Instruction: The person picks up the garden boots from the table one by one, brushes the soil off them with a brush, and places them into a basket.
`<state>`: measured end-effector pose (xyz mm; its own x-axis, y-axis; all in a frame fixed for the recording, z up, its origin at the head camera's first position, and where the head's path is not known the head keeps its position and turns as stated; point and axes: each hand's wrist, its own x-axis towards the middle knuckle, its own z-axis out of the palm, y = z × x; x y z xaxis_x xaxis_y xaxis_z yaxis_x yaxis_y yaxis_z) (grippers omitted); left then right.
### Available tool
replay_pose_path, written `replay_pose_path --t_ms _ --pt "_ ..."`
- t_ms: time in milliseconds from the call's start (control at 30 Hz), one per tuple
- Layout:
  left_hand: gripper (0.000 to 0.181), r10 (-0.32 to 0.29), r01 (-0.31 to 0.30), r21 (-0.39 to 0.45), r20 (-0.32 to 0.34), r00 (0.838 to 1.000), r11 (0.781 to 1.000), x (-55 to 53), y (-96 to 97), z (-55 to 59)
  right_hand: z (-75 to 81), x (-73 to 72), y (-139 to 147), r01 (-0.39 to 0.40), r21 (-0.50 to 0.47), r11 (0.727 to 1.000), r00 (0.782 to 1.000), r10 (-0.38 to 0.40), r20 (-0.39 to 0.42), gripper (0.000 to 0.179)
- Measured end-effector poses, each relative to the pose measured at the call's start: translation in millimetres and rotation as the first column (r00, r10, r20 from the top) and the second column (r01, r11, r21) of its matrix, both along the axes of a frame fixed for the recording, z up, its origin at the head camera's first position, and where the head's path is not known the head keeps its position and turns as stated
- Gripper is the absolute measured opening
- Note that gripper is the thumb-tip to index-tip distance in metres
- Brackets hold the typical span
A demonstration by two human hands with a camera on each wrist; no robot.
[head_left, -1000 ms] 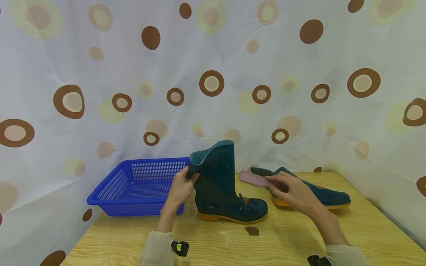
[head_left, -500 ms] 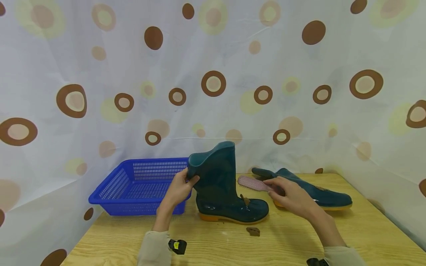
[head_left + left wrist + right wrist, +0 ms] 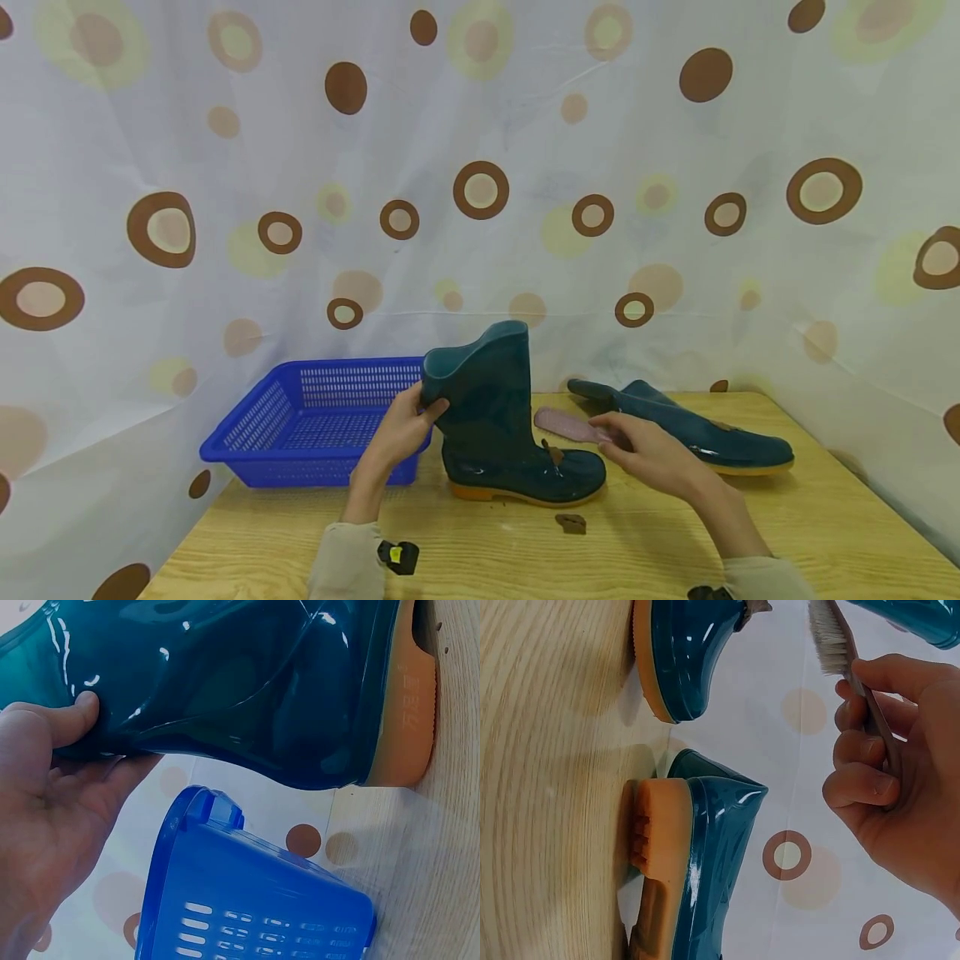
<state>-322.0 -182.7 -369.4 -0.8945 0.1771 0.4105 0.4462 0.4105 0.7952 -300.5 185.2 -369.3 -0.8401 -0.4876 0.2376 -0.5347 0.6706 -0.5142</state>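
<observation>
A dark teal rubber boot (image 3: 487,417) with an orange sole and a brown bow stands upright on the table. My left hand (image 3: 401,425) grips the back of its shaft below the rim, thumb on the outer side in the left wrist view. In my right hand (image 3: 652,450) is a pinkish brush (image 3: 832,637) with pale bristles, its handle wrapped by curled fingers. The brush head (image 3: 558,423) is just right of the boot's shaft, above the toe. Behind the right hand, a second teal boot (image 3: 735,446) lies with its shaft flopped back.
A blue perforated plastic basket (image 3: 315,467) stands left of the upright boot, behind the left forearm. A small brown scrap (image 3: 572,523) lies on the wooden table (image 3: 480,558) in front of the toe. A dotted curtain (image 3: 300,150) hangs behind and at both sides.
The right hand and brush have moved slightly down and left, closer to the upright boot. The left hand keeps its grip, and the boot stays in place.
</observation>
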Motion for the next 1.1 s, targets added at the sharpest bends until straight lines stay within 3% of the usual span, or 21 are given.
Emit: replay_pose_path --t_ms 567,1100 --pt "0.031 0.0 0.0 -0.002 -0.002 1.0 1.0 1.6 1.2 0.8 -6.9 -3.9 -0.3 -0.072 0.04 0.997 0.995 0.069 0.071 0.037" --pt "0.032 -0.004 0.004 0.003 0.004 1.0 1.0 1.0 0.5 0.0 -4.1 -0.8 7.2 -0.022 0.051 0.998 0.995 0.017 0.096 0.032"
